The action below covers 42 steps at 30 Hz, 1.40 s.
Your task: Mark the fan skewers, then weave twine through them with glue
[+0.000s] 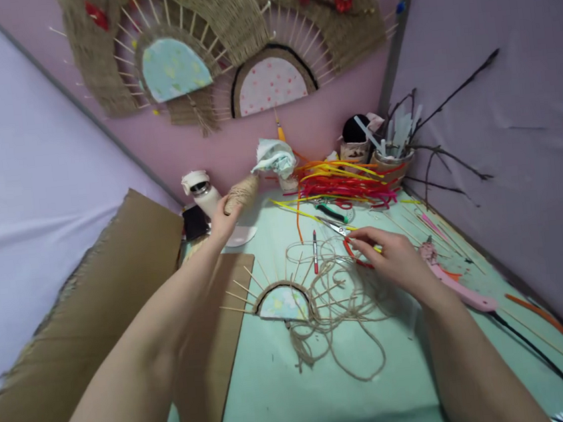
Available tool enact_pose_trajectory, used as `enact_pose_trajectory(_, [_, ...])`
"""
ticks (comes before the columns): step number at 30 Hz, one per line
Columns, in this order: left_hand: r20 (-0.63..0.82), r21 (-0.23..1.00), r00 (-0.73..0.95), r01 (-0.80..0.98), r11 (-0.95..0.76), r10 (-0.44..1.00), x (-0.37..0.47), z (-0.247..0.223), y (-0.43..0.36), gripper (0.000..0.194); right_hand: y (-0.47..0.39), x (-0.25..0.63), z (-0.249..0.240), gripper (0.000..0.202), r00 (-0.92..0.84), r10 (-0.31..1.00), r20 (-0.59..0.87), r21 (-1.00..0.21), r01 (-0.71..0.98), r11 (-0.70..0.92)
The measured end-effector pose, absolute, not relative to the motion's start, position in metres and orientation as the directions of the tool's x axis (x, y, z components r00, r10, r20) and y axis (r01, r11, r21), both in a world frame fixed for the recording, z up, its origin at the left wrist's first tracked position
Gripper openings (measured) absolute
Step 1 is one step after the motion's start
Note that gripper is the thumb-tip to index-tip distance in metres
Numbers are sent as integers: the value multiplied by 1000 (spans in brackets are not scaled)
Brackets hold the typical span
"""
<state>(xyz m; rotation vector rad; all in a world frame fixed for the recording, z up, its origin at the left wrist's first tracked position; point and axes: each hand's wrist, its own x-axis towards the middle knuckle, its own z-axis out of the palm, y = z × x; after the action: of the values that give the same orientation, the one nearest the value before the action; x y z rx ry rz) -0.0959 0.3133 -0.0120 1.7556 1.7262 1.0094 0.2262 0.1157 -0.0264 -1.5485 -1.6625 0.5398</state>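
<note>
"Across the pale green worktop (271, 400), what is found laid out?"

"To the left, a flat brown cardboard sheet (231, 303) is placed. Just beside it, a small half-round fan (285, 303), made with a patterned pale blue panel, a twine rim and thin wooden sticks, is set down."

"And over the fan's right side?"

"Its sticks there are crossed by a loose, looping tangle of tan twine (339, 285)."

"What is held by the left hand (223, 222)?"

"A cone-shaped ball of tan twine (244, 193) is gripped, raised near the white bottle (209, 202) at the back."

"And by the right hand (391, 253)?"

"With fingers bent, it is held at the red handles of the metal-bladed scissors (340, 229); whether they are pinched cannot be told."

"Smallest of all?"

"A slim red-ended marker (315, 251), laid behind the fan, left of the scissors."
</note>
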Motion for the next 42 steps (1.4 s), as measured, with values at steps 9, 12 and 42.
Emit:
enact_pose_trajectory(9, [286,344,31,930,-133,958,-89,-56,331,71,114,230,-35,22,20,965,262,-681,712,171])
enact_pose_trajectory(12, [291,335,1,937,-103,957,-85,-45,318,77,113,226,-38,20,-86,979,185,-666,722,189])
enact_pose_trajectory(42, [-637,650,-4,-541,534,771,-47,-26,55,1,83,130,-73,49,-470,826,311,-584,591,557])
